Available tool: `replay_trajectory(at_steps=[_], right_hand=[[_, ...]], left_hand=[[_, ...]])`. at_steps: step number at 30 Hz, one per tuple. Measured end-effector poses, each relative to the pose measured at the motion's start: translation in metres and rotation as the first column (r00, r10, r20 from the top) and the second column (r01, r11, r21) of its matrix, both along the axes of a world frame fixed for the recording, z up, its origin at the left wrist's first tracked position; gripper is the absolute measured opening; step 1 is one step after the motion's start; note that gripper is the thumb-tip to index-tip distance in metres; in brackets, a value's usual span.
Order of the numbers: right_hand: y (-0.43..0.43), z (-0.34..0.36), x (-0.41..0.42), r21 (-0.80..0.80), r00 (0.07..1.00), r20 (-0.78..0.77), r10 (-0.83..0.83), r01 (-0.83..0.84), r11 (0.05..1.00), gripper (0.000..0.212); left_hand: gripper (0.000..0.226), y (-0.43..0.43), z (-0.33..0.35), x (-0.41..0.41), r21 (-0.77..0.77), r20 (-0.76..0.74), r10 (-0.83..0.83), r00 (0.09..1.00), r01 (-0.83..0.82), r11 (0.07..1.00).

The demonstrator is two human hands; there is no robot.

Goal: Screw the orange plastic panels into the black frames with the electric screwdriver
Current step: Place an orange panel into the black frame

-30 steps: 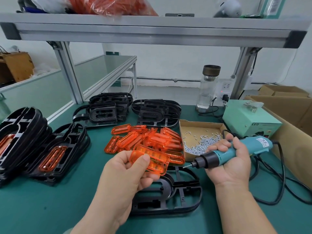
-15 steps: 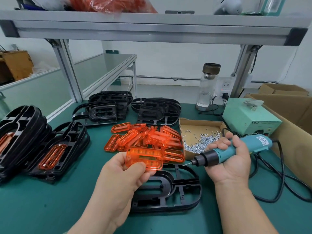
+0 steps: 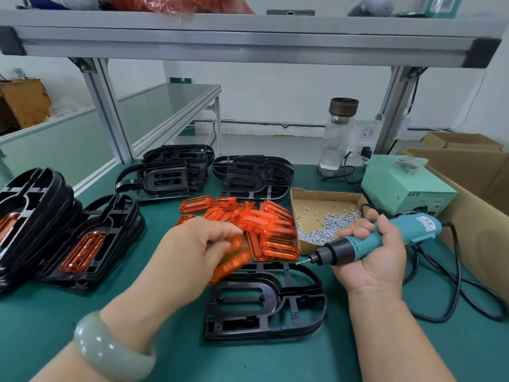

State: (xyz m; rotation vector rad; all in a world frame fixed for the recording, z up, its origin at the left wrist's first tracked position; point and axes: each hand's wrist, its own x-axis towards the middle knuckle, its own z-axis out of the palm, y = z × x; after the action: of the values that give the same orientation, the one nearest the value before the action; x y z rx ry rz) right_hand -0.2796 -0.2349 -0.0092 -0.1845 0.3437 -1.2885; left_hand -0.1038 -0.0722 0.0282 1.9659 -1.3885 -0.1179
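Note:
My left hand (image 3: 192,249) holds an orange plastic panel (image 3: 230,264), palm down, just above the upper left of a black frame (image 3: 264,301) lying flat on the green bench. The panel is blurred and tilted. My right hand (image 3: 374,257) grips the teal electric screwdriver (image 3: 385,235), its bit pointing left toward the frame's top edge. A loose pile of orange panels (image 3: 256,219) lies behind the frame. A cardboard tray of small silver screws (image 3: 327,227) sits next to the pile.
Stacks of black frames (image 3: 253,175) stand at the back, and frames with orange panels fitted (image 3: 91,244) stack at the left. A green power box (image 3: 402,188), glass bottle (image 3: 337,136), black cables (image 3: 454,285) and cardboard boxes (image 3: 473,177) fill the right.
My left hand has turned palm down and lowered the orange panel toward the black frame. My right hand with the screwdriver has barely moved.

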Motion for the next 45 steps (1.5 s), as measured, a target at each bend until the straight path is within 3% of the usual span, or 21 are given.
replay_trajectory(at_steps=[3,9,23,28,33,36,41,45], right_hand=[[0.0,0.0,0.0,-0.003,1.0,0.002,0.003,-0.003,1.0,0.01],[-0.001,0.0,-0.001,-0.01,1.0,0.002,0.008,-0.008,1.0,0.012],[0.0,0.0,0.0,0.008,1.0,0.001,0.013,-0.013,1.0,0.007],[0.0,-0.001,0.001,0.008,1.0,0.0,0.02,-0.02,1.0,0.008],[0.0,-0.002,0.001,-0.008,1.0,-0.001,0.016,-0.016,1.0,0.005],[0.0,-0.002,0.001,-0.031,1.0,-0.008,0.012,-0.012,0.999,0.014],[0.0,-0.002,0.0,-0.046,1.0,-0.01,0.01,-0.01,0.999,0.015],[0.0,-0.001,-0.001,-0.057,1.0,0.001,0.008,-0.008,0.998,0.014]], left_hand=[[0.025,-0.008,-0.001,0.004,0.254,0.193,-0.177,0.965,0.125,0.959],[0.011,-0.022,-0.015,-0.001,0.439,0.121,-0.316,0.941,0.235,0.867],[0.023,-0.019,-0.038,-0.006,0.288,0.371,-0.347,0.861,0.248,0.925],[0.007,-0.01,-0.035,0.0,0.199,0.428,-0.371,0.824,0.315,0.928],[0.018,-0.005,-0.032,0.004,0.166,0.341,-0.388,0.856,0.352,0.921],[0.019,-0.003,-0.033,0.008,0.227,0.279,-0.419,0.864,0.365,0.903],[0.025,-0.002,-0.041,0.01,0.33,0.292,-0.426,0.856,0.328,0.885],[0.024,-0.002,-0.047,0.004,0.307,0.263,-0.403,0.877,0.32,0.897]])
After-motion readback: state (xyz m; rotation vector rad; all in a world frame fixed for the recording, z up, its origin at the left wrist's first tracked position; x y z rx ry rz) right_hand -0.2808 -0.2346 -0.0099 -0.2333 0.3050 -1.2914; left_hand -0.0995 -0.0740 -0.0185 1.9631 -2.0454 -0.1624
